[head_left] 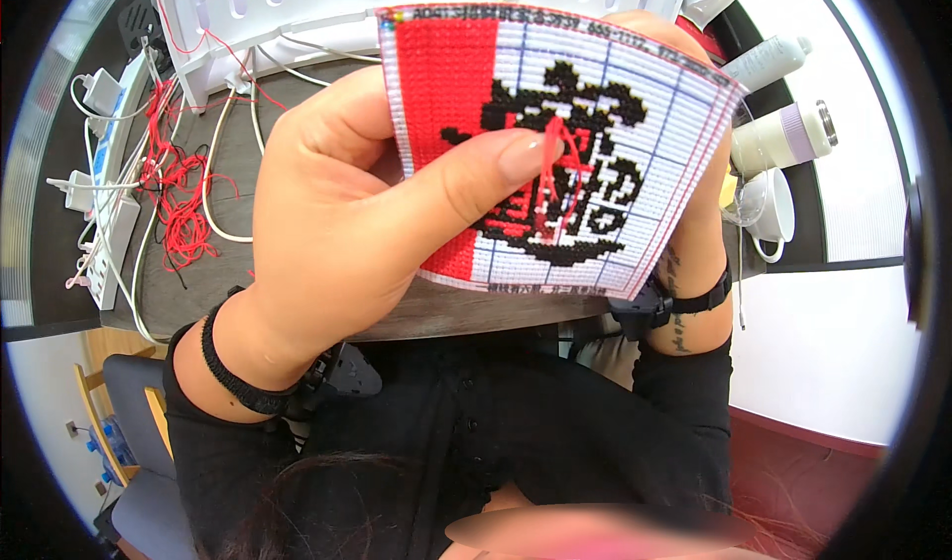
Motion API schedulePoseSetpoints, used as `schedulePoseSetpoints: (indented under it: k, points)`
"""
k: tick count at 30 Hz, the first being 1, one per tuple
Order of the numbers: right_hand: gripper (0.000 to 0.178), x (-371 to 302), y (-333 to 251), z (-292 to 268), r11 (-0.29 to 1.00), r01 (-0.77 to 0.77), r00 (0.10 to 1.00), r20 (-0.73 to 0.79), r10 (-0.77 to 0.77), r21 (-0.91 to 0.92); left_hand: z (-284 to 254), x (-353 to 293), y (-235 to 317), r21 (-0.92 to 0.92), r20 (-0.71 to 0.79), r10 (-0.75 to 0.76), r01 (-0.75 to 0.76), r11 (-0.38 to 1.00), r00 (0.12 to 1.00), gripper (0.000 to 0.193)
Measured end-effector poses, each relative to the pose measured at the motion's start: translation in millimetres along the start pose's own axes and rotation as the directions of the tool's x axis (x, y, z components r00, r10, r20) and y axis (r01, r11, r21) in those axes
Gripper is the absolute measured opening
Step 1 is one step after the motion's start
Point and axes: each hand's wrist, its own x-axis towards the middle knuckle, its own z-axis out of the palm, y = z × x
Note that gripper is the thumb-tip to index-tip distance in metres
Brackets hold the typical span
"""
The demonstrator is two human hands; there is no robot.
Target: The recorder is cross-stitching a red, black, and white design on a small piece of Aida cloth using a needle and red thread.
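A cross-stitch cloth [674,134] is raised in front of me above the table. It has a solid red band on the left, a black stitched character in the middle and white grid fabric on the right. My left hand [327,193] grips it from the left, thumb across the front and fingers behind. By the thumb tip, a loop of red thread [550,178] stands out from the stitched face. My right hand [659,33] is behind the cloth; only a bit shows over the top edge, and its fingers are hidden.
Tangled red and black thread [188,213] lies on the table at left, beside white cables and a power strip [117,193]. A white rack [288,0] stands at the back. A cream bottle [783,136] and a white mug [773,213] are at right. A blue-grey chair [149,411] is lower left.
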Motion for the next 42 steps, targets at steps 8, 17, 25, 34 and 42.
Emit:
schedulePoseSetpoints:
  k: [8,17,25,34,42]
  points:
    - [0.019,4,-1,8,0.717,-0.146,0.985,0.166,0.042,0.681,8,2,3,-0.071,0.045,-0.023,0.026,0.997,0.999,0.021]
    - [0.018,9,18,-19,0.644,-0.195,0.979,0.111,0.168,0.740,1,0,1,-0.063,0.000,-0.054,0.053,0.997,0.999,0.021]
    - [0.015,3,-10,12,0.941,0.166,0.901,-0.342,-0.267,-0.296,1,-1,3,-0.060,-0.009,-0.022,0.021,0.998,1.000,0.020]
    - [0.026,-1,-9,5,0.793,0.386,0.921,0.152,-0.358,-0.471,1,0,2,-0.125,-0.050,-0.039,0.033,0.992,0.998,0.018]
    - [0.038,-6,-3,11,0.970,0.124,0.992,0.004,-0.126,-0.208,1,0,1,-0.119,-0.040,-0.050,0.045,0.992,0.998,0.018]
